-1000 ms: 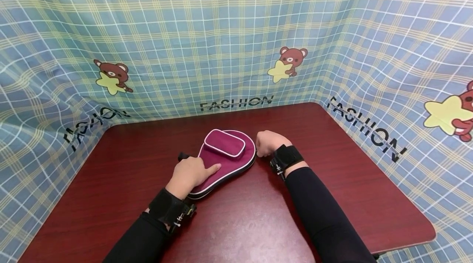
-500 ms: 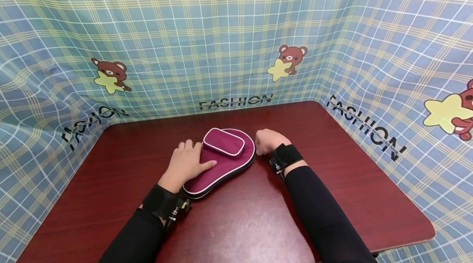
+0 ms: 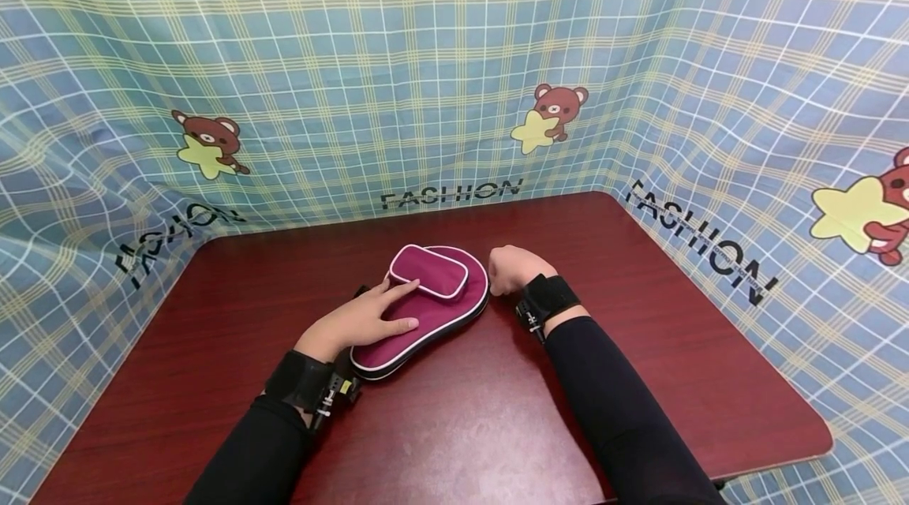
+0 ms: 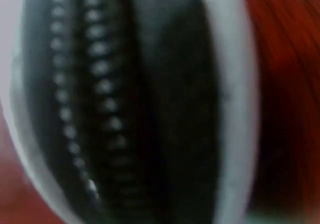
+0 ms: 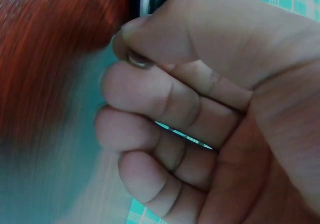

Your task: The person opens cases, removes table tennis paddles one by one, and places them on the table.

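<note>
A magenta table tennis paddle case (image 3: pixel 443 316) with white piping and a small raised pocket (image 3: pixel 429 271) lies flat on the table. My left hand (image 3: pixel 358 323) rests on its narrower end, fingers stretched out and one fingertip at the pocket's edge. The left wrist view is filled by the case's black side, where blurred zipper teeth (image 4: pixel 102 73) run. At the case's rounded far-right end, my right hand (image 3: pixel 517 270) has its fingers curled. In the right wrist view, thumb and forefinger pinch a small metal piece, apparently the zipper pull (image 5: pixel 140 59), mostly hidden by the fingers.
The dark red table (image 3: pixel 270 276) extends around the case on all sides. Blue checked cloth (image 3: pixel 319 79) with bear prints hangs along its back and both sides. A black bit of strap (image 3: pixel 362 290) shows behind my left hand.
My left hand has loosened from the case's left edge, its fingers lifting, then spread across the top toward the pocket. The right hand has stayed at the rounded end.
</note>
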`<state>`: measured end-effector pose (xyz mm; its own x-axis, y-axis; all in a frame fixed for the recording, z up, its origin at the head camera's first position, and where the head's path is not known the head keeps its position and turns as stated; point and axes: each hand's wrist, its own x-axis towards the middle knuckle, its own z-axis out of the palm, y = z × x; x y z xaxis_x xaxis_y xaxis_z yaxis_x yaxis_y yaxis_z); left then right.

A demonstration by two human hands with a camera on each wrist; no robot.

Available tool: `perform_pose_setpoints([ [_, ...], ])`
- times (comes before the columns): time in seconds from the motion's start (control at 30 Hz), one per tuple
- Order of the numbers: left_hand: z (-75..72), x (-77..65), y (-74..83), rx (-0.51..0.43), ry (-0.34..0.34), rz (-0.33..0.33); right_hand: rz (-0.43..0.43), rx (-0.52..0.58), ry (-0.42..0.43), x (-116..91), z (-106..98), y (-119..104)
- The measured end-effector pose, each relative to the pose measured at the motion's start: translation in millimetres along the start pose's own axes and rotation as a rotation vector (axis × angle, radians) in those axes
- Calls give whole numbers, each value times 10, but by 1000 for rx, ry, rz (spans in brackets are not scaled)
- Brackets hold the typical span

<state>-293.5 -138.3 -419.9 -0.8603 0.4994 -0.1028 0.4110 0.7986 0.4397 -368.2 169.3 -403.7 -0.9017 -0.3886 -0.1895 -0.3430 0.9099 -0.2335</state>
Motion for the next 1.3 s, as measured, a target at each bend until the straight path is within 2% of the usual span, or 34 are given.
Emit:
perform_pose_setpoints([
  [0.07,-3,-1,10,6,5,-5,-1,0,4,13,4,7],
  [0.2,25,13,65,85,44,-25,-11,-8,19,37,12,23],
  [0.33,67,29,155,189,86,-76,-30,10,31,54,13,36],
  [0.47,86,29,217,238,106,-116,-39,38,31,51,-1,32],
  [0.83,119,42,335,238,134,-160,-29,-6,2,-4,-60,-36],
  [1.1,181,-8,458,253,144,-196,-29,-3,-47,-43,-35,-69],
  [1.3,171,5,446,270,172,-177,-25,-4,-35,-34,-21,-40],
])
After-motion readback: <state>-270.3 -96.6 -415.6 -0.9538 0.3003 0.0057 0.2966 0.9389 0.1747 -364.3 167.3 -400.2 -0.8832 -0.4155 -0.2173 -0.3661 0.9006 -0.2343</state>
